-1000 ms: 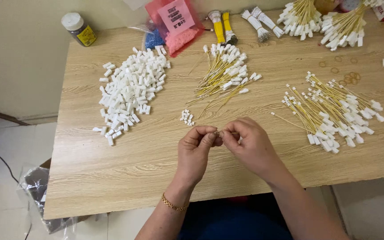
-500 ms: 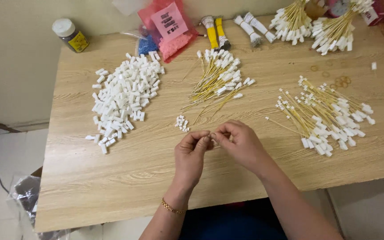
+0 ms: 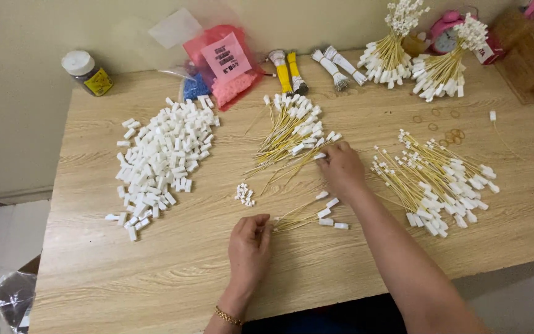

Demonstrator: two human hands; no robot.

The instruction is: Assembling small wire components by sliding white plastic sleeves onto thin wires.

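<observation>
yellow wires with white end connectors lie in several heaps on the wooden table (image 3: 156,272). left hand (image 3: 250,242) rests palm down near the front edge, its fingertips pinching the bare ends of a small wire bundle (image 3: 310,213), whose long axis runs up and to the right, connectors farthest from that hand. right hand (image 3: 340,168) (forearm stretched diagonally across the table) reaches forward to the near edge of the middle wire pile (image 3: 292,133), fingers curled loosely on its strands; whether it grips any cannot be told. a heap of loose white connectors (image 3: 159,161) lies well to the left, a finished wire pile (image 3: 437,179) just right of the right forearm.
</observation>
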